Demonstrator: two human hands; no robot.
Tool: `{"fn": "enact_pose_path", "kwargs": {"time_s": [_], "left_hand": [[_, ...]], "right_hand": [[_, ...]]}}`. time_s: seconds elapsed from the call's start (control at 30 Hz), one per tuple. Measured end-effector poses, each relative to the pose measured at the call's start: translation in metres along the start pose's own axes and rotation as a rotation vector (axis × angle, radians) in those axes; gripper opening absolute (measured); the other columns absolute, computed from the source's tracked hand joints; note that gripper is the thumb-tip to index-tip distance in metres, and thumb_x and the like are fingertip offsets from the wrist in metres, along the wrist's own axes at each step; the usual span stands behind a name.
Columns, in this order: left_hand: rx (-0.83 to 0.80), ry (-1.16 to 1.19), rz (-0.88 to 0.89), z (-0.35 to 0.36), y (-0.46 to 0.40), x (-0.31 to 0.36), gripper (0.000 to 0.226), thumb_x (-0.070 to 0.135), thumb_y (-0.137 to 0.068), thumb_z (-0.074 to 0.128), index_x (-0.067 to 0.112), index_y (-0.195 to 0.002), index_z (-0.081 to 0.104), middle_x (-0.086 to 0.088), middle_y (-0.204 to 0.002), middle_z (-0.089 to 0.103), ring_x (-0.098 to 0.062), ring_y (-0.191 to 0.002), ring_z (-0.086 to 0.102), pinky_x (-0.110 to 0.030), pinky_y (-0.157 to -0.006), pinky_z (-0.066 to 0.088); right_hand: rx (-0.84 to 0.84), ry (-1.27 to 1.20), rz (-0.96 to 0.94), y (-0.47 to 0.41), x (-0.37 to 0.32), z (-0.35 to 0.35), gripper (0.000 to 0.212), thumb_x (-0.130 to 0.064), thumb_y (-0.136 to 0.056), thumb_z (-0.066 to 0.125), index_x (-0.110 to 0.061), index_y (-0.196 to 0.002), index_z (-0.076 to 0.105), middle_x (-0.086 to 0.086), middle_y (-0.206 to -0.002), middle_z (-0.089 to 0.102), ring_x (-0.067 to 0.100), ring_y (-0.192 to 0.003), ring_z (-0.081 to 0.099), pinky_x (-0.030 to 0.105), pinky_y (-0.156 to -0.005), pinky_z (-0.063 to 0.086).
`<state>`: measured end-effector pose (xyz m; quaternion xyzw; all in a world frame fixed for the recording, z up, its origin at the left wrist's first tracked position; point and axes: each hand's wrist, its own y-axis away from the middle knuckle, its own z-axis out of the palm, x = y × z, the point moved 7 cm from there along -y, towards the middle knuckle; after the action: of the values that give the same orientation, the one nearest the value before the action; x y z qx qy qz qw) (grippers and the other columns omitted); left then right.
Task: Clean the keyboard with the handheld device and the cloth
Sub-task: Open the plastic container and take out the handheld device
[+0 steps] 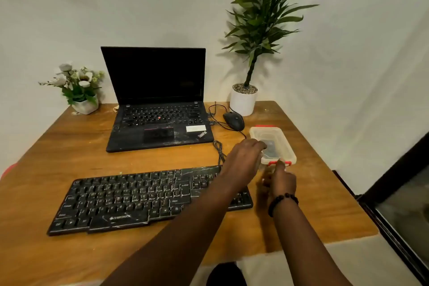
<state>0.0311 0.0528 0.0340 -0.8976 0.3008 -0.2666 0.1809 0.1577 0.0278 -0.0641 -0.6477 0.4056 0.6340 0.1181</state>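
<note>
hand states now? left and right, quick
Left hand: resting on the near end of the plastic box, fingers curled, grip cannot be told.
Right hand: empty, a finger at the box's red clip.

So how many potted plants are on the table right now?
2. A small flower pot sits at the back left corner, left of the laptop. A tall leafy plant in a white pot stands at the back right, behind the mouse.

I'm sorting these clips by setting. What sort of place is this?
Probably a home desk or small study corner. A wooden table set against a plain wall carries an open laptop, a separate keyboard and a mouse, with potted plants at the back.
</note>
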Motion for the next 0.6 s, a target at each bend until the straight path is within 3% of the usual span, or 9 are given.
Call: {"fn": "enact_pose_path", "kwargs": {"time_s": [0.07,0.17,0.27,0.37,0.43,0.6], "left_hand": [[-0.047,-0.053,0.005,0.009,-0.006,0.001,0.039,0.012,-0.100,0.051,0.008,-0.139,0.054,-0.013,-0.138,0.058,-0.029,-0.127,0.050,-0.041,-0.105,0.039],[-0.187,-0.158,0.047,0.031,-0.005,0.000,0.043,0.017,-0.103,0.047,0.010,-0.145,0.046,-0.011,-0.149,0.048,-0.026,-0.138,0.040,-0.039,-0.115,0.029],[-0.226,-0.142,0.056,0.040,-0.005,-0.003,0.048,0.010,-0.094,0.059,0.008,-0.141,0.052,-0.010,-0.146,0.050,-0.027,-0.135,0.041,-0.038,-0.111,0.032],[-0.225,-0.135,0.045,0.042,-0.007,-0.002,0.049,0.005,-0.087,0.066,0.006,-0.136,0.057,-0.012,-0.139,0.055,-0.028,-0.130,0.045,-0.039,-0.108,0.036],[-0.211,-0.139,0.037,0.042,-0.010,-0.001,0.046,0.005,-0.087,0.067,0.006,-0.133,0.059,-0.012,-0.136,0.057,-0.029,-0.128,0.048,-0.041,-0.105,0.040],[-0.180,-0.176,0.021,0.045,-0.012,0.003,0.039,0.009,-0.088,0.067,0.006,-0.127,0.061,-0.012,-0.126,0.059,-0.030,-0.119,0.052,-0.043,-0.098,0.045]], "right_hand": [[-0.052,-0.099,0.084,-0.004,0.001,0.005,0.063,-0.064,-0.082,0.044,-0.006,-0.088,0.067,0.014,-0.078,0.071,0.032,-0.069,0.067,0.044,-0.066,0.058],[-0.051,-0.052,0.059,-0.008,-0.002,0.009,0.059,-0.059,-0.089,0.043,-0.006,-0.081,0.067,0.014,-0.075,0.071,0.032,-0.070,0.068,0.051,-0.074,0.058],[-0.029,0.021,-0.053,-0.011,-0.007,0.010,0.052,-0.054,-0.090,0.043,-0.011,-0.077,0.069,0.009,-0.072,0.071,0.031,-0.070,0.069,0.052,-0.075,0.057],[0.007,0.034,-0.108,-0.006,-0.014,0.005,0.042,-0.043,-0.093,0.044,-0.009,-0.086,0.067,0.008,-0.077,0.070,0.026,-0.070,0.066,0.045,-0.073,0.057],[0.012,0.001,-0.121,-0.004,-0.017,0.001,0.033,-0.031,-0.096,0.043,-0.007,-0.086,0.064,0.009,-0.075,0.067,0.023,-0.065,0.063,0.036,-0.063,0.055],[0.019,-0.074,-0.055,-0.006,0.000,-0.008,0.031,-0.020,-0.093,0.038,-0.002,-0.097,0.063,0.015,-0.078,0.068,0.029,-0.064,0.064,0.038,-0.057,0.054]]}}
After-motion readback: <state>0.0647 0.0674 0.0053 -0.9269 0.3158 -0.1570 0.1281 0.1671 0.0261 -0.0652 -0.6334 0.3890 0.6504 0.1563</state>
